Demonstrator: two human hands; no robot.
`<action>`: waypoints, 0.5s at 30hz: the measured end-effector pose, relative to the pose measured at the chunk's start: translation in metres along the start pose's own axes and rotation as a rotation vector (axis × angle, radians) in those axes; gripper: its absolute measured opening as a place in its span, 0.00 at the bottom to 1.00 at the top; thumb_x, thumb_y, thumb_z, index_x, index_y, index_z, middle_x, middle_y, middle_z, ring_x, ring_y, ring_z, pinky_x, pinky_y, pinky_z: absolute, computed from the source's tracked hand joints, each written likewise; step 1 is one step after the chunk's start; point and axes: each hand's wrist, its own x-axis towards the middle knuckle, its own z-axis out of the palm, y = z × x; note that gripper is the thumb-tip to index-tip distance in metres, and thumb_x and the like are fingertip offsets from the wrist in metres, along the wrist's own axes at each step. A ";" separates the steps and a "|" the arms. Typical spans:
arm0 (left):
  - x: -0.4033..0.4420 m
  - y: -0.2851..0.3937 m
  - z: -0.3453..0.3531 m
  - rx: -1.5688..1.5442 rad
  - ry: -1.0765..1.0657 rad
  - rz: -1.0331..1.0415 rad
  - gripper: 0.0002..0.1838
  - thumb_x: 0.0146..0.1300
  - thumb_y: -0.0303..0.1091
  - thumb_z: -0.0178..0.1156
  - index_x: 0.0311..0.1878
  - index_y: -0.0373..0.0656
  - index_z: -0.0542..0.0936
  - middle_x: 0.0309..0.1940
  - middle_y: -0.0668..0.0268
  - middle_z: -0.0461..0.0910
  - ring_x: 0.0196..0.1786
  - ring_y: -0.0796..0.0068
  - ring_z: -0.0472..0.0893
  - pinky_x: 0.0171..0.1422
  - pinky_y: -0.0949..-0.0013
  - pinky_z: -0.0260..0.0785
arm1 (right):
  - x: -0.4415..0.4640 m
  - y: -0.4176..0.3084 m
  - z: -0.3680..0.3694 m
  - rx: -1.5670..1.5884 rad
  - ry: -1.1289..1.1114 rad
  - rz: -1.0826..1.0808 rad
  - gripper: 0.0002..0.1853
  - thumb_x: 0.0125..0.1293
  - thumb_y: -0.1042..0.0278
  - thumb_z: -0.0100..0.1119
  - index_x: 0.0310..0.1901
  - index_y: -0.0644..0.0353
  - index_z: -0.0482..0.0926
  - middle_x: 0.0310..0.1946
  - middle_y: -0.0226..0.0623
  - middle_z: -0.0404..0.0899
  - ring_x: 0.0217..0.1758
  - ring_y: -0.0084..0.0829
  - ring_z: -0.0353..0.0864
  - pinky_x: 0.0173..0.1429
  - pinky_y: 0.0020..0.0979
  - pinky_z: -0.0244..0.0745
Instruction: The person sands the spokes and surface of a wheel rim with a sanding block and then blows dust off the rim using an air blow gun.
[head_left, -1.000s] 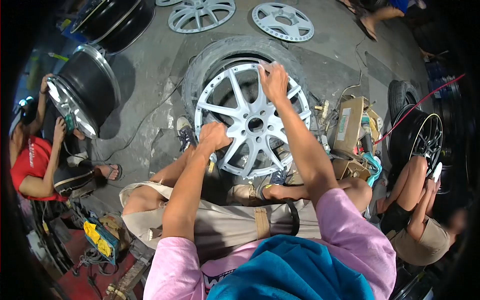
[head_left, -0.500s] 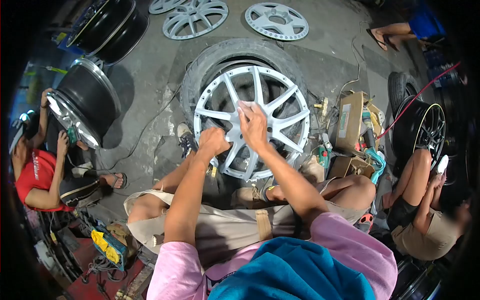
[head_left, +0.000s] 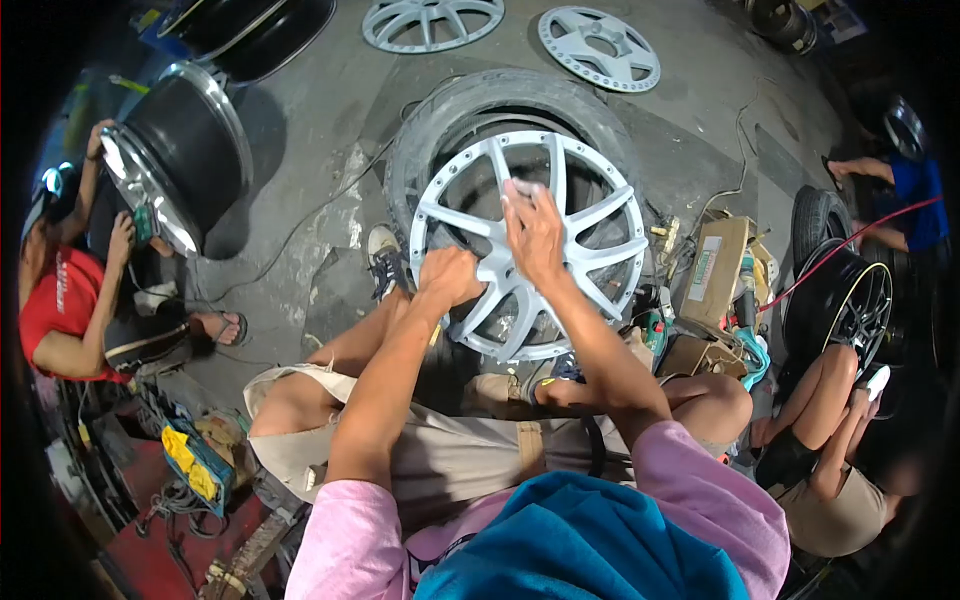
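A light grey multi-spoke wheel face (head_left: 597,210) lies tilted on top of a tyre (head_left: 430,130) in front of me. My left hand (head_left: 450,277) is closed at its left side, fingers wrapped around a spoke near the hub. Over the upper middle of the wheel face is my right hand (head_left: 535,235), fingers stretched out and slightly apart along a spoke. Its fingertips look whitish; I cannot make out whether anything thin is under them. Small bolt holes run around the wheel's outer ring.
Two more grey wheel faces, one multi-spoke (head_left: 432,25) and one five-spoke (head_left: 600,48), lie beyond the tyre. On the left, a person in red (head_left: 75,310) holds a tool against a polished rim (head_left: 185,150). A cardboard box (head_left: 715,270) with tools stands right; another person (head_left: 835,490) sits there.
My right hand has moved slightly up the wheel, with its fingers lifted a little more apart. My left hand keeps its hold. The whole view has shifted, with things appearing further right.
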 end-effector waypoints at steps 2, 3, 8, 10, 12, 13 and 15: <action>-0.003 0.003 -0.003 -0.006 0.005 0.001 0.24 0.57 0.54 0.68 0.40 0.41 0.92 0.38 0.45 0.90 0.45 0.44 0.90 0.55 0.50 0.83 | 0.032 0.013 0.008 -0.024 -0.088 -0.129 0.14 0.67 0.76 0.66 0.54 0.67 0.88 0.47 0.49 0.84 0.50 0.52 0.83 0.56 0.46 0.80; -0.002 0.001 -0.001 -0.009 0.015 0.000 0.24 0.56 0.54 0.69 0.40 0.40 0.92 0.38 0.45 0.90 0.45 0.44 0.90 0.55 0.50 0.83 | 0.053 0.027 0.024 -0.083 -0.125 -0.159 0.13 0.68 0.76 0.65 0.52 0.67 0.88 0.48 0.49 0.84 0.51 0.53 0.83 0.57 0.47 0.79; 0.000 -0.002 -0.001 -0.023 0.007 -0.012 0.23 0.55 0.53 0.69 0.37 0.40 0.92 0.38 0.44 0.89 0.44 0.43 0.90 0.54 0.50 0.83 | 0.112 0.043 0.042 -0.342 -0.596 -0.096 0.13 0.70 0.67 0.64 0.51 0.66 0.86 0.52 0.49 0.81 0.55 0.53 0.80 0.64 0.48 0.77; -0.004 0.000 -0.004 -0.065 0.009 -0.003 0.22 0.55 0.53 0.70 0.38 0.40 0.92 0.38 0.44 0.89 0.44 0.44 0.90 0.54 0.51 0.83 | 0.082 0.031 0.013 -0.183 -0.445 -0.263 0.14 0.68 0.68 0.66 0.52 0.65 0.87 0.54 0.48 0.80 0.58 0.52 0.79 0.63 0.47 0.77; -0.002 -0.003 -0.001 -0.066 0.007 0.032 0.22 0.55 0.52 0.70 0.38 0.41 0.93 0.38 0.46 0.90 0.44 0.44 0.90 0.54 0.51 0.83 | 0.050 0.026 -0.009 -0.160 -0.446 -0.343 0.14 0.68 0.70 0.66 0.52 0.66 0.86 0.57 0.47 0.79 0.59 0.51 0.78 0.63 0.47 0.77; -0.002 -0.003 -0.001 -0.054 0.007 0.020 0.21 0.55 0.51 0.70 0.38 0.41 0.93 0.38 0.46 0.90 0.45 0.44 0.90 0.54 0.51 0.83 | 0.044 0.027 -0.012 -0.097 -0.412 -0.361 0.15 0.67 0.72 0.67 0.53 0.66 0.86 0.54 0.49 0.80 0.57 0.53 0.79 0.61 0.49 0.76; -0.005 0.003 -0.007 -0.067 -0.003 0.022 0.19 0.54 0.46 0.69 0.38 0.39 0.93 0.39 0.45 0.90 0.45 0.45 0.91 0.54 0.52 0.83 | 0.058 0.046 0.004 -0.129 -0.408 -0.367 0.15 0.67 0.70 0.67 0.53 0.66 0.86 0.52 0.51 0.81 0.56 0.55 0.79 0.61 0.50 0.76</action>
